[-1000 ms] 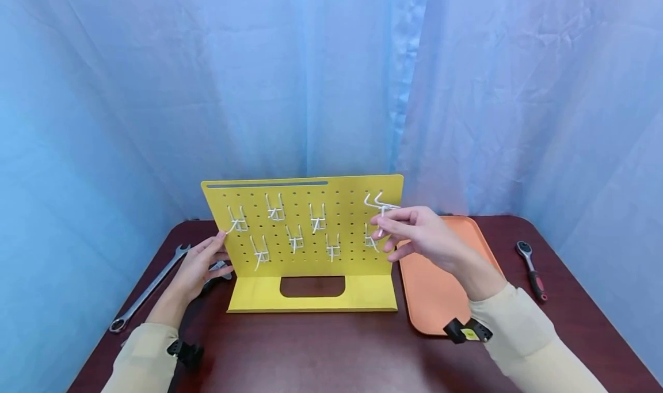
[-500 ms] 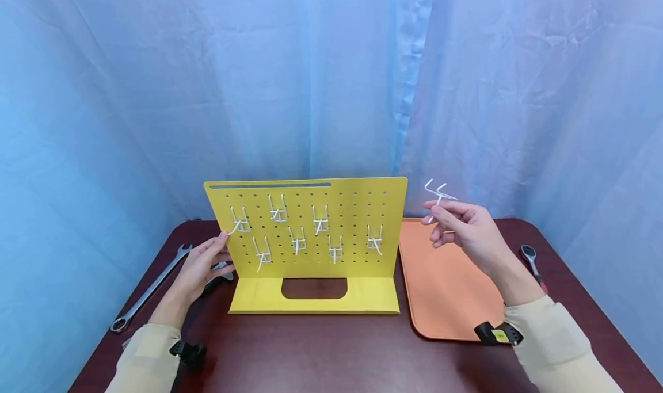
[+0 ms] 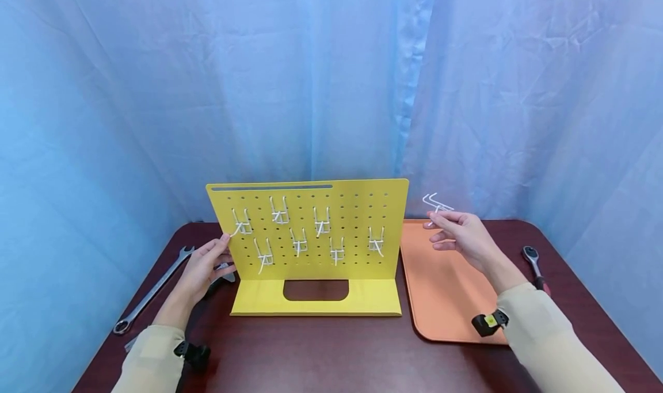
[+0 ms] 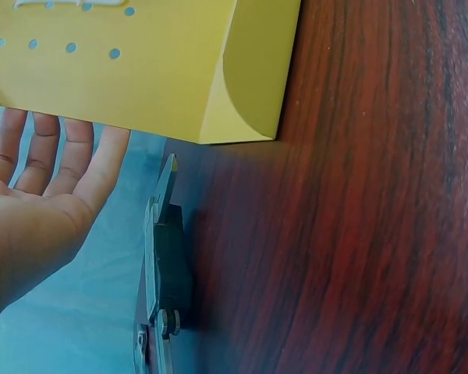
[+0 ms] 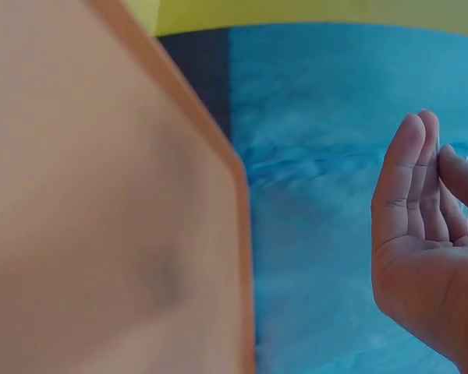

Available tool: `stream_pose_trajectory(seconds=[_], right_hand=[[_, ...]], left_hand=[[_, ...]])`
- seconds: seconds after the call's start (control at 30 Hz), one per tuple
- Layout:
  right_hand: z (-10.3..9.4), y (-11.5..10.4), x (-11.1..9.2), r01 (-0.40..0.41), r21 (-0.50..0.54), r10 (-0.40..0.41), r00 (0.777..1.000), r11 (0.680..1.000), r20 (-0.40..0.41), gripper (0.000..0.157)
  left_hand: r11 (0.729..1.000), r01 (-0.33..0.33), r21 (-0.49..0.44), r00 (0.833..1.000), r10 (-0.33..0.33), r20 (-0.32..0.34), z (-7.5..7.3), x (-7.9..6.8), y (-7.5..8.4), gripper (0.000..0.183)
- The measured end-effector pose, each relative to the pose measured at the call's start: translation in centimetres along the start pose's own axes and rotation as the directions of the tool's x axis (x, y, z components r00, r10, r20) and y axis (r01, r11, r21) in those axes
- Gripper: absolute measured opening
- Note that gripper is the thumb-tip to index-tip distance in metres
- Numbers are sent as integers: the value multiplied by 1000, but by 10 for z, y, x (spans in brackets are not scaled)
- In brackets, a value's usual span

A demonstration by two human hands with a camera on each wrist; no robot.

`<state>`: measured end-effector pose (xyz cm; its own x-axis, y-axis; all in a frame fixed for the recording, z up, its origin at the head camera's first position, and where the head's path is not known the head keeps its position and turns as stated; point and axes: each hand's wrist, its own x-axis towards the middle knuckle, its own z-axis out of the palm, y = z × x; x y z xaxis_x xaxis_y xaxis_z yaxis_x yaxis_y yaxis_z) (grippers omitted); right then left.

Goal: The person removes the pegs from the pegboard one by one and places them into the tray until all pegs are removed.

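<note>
A yellow pegboard [image 3: 357, 266] stands upright on its own base. Several white wire pegboard hooks [image 3: 322, 221] hang across its face. My left hand [image 3: 204, 266] grips the board's left edge, thumb in front and fingers [image 4: 76, 148] behind. Off the board's right side, above the orange tray [image 3: 440, 301], my right hand [image 3: 466, 235] pinches another white pegboard hook [image 3: 440, 203] between thumb and fingertips. Its two bent prongs point up and to the left. From the right wrist view, the right hand [image 5: 433, 241] mostly hides that hook.
A long combination wrench [image 3: 152, 295] lies along the table's left side. An adjustable wrench [image 4: 170, 257] rests on the table behind my left hand. At the right edge lies a ratchet [image 3: 533, 263] with a dark red handle. Blue curtains [image 3: 311, 82] surround the table.
My right hand has carried its hook from in front of the board's upper right out over the tray, then tipped it slightly lower. The left hand keeps its grip on the board.
</note>
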<state>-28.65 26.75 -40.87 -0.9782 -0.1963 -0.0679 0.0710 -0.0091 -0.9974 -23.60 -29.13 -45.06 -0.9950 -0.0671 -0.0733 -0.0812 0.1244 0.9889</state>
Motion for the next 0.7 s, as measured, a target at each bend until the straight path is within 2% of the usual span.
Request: stream_pose_trajectory(seconds=[0.17,0.27,0.5,0.7], right_hand=[[-6,18,18,-88,-98,87,996,991,-16,48],[-4,29,25,-125,-137,123,992,983,-19,53],[7,48,40,-193,-195,194,981,962,-15,48],[6,52,44,-243,-170,240,970,955,-41,41]], left_hand=[[1000,-8,1,1000,8,1,2,1,1,53],[1000,-2,2,1000,2,2,0,0,1,54],[1000,7,-18,1000,-7,7,-4,-5,-1,48],[1000,-10,-13,1000,10,18,0,-1,0,48]])
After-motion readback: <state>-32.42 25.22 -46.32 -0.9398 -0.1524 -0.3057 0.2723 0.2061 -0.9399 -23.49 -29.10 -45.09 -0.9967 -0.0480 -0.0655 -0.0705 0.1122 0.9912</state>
